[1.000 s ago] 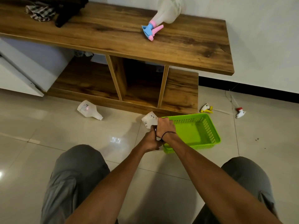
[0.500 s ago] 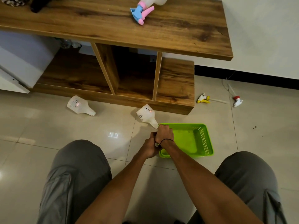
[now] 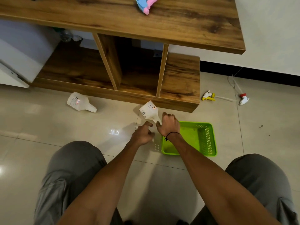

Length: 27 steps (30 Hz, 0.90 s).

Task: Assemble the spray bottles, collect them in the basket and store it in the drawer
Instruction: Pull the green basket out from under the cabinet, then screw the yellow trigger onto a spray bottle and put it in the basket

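A white capless bottle (image 3: 148,110) lies on the tiled floor in front of the shelf unit, neck pointing toward me. My right hand (image 3: 170,125) is curled around its neck, which disappears under the fingers. Just to the left, my left hand (image 3: 142,135) holds nothing, its index finger stretched to the bottle's shoulder. The green basket (image 3: 206,138) sits empty on the floor under my right wrist. A second capless bottle (image 3: 80,103) lies further left. A yellow spray head (image 3: 208,96) and a red-and-white spray head (image 3: 243,99) lie on the floor at the right.
The wooden shelf unit (image 3: 180,82) with open compartments stands directly ahead. On its top (image 3: 194,21) lies a pink-and-blue sprayer (image 3: 145,4). A white open drawer (image 3: 14,75) juts out at the left. My knees frame the bottom of the view.
Both hands have let go of the basket's near corner, and the basket now rests on the floor. My right hand moved forward onto the bottle's neck. The left hand opened beside it.
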Available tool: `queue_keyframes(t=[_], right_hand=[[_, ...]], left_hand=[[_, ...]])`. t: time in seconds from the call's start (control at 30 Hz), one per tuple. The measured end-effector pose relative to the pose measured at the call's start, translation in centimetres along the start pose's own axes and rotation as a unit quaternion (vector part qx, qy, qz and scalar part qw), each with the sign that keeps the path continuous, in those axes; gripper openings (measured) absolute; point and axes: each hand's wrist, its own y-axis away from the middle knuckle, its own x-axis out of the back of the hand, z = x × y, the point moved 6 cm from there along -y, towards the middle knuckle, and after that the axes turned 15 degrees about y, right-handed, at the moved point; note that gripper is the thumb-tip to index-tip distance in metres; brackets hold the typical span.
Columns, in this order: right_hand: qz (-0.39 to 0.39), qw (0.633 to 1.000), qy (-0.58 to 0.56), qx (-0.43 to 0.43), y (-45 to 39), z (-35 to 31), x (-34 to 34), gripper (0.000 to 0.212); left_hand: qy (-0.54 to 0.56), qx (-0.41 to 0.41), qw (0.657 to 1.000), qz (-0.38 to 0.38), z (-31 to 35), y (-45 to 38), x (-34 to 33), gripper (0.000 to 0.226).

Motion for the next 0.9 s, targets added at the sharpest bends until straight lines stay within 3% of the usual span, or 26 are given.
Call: queue_keyframes(t=[0.17, 0.4, 0.57, 0.7, 0.9], right_hand=[[0.043, 0.998, 0.03, 0.03, -2.5, -1.9, -0.1, 0.06], [-0.015, 0.998, 0.042, 0.041, -5.3, -4.4, -2.6, 0.089], [-0.029, 0.995, 0.058, 0.075, -6.0, -6.0, -3.0, 0.084], [-0.06, 0.995, 0.009, 0.084, -6.2, -6.9, -1.2, 0.07], [-0.103, 0.983, 0.054, 0.143, -6.2, -6.3, 5.6, 0.049]], left_hand=[[-0.015, -0.018, 0.999, 0.036, 0.4, -0.9, 1.3, 0.046], [-0.102, -0.051, 0.989, 0.096, 0.9, -1.6, 2.8, 0.056], [-0.189, -0.084, 0.971, 0.124, 2.1, -1.6, 3.9, 0.079], [-0.276, -0.133, 0.945, 0.111, 3.6, -2.1, 5.3, 0.094], [-0.244, -0.137, 0.957, 0.076, 5.5, -2.3, 7.7, 0.098]])
